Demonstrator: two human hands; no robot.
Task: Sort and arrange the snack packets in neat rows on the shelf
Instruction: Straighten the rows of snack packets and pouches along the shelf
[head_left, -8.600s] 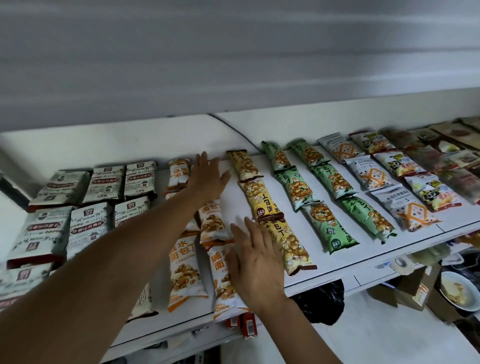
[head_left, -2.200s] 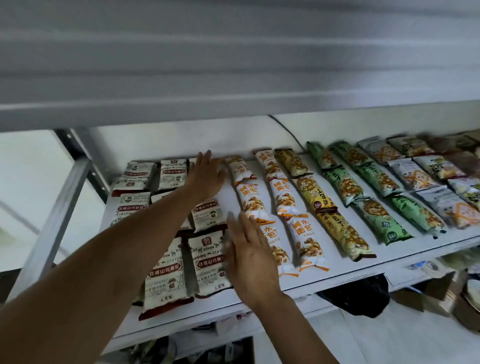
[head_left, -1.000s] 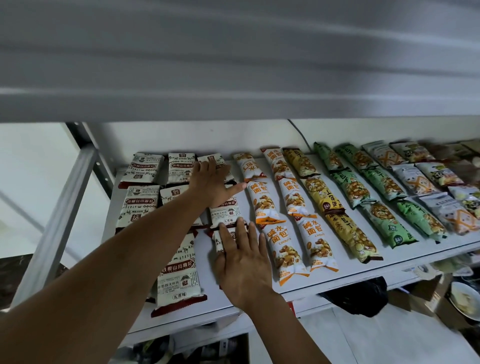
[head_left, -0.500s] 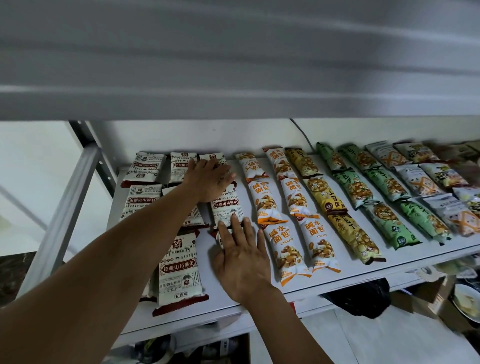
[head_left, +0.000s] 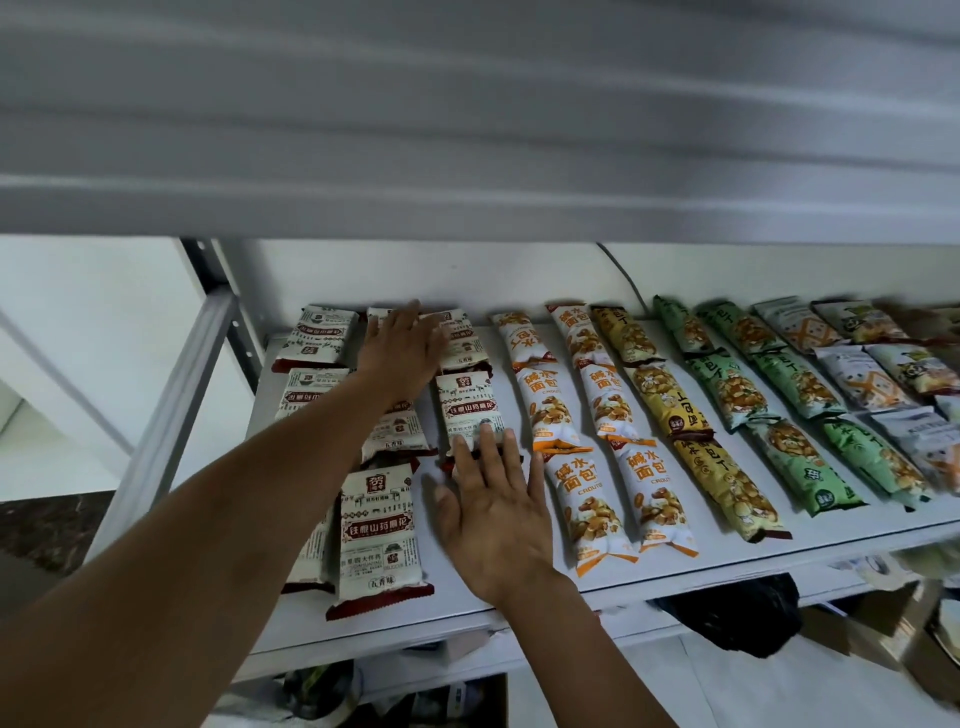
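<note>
- Both hands are laid flat, nothing gripped, left of the orange crouton packets (head_left: 550, 415).
- One white-and-maroon packet (head_left: 469, 408) is touched at its near end by the right hand (head_left: 493, 512), lengthwise straight ahead; left hand (head_left: 400, 348) is pressed farther back.

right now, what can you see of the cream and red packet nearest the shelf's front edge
The cream packet is a flat, sealed plastic pillow pack with dark red serrated ends and a red banner of Chinese characters. It lies face up, lengthwise, near the front edge of the white shelf, overlapping a like packet on its left. Neither hand touches it; the right hand lies flat beside it.
</note>
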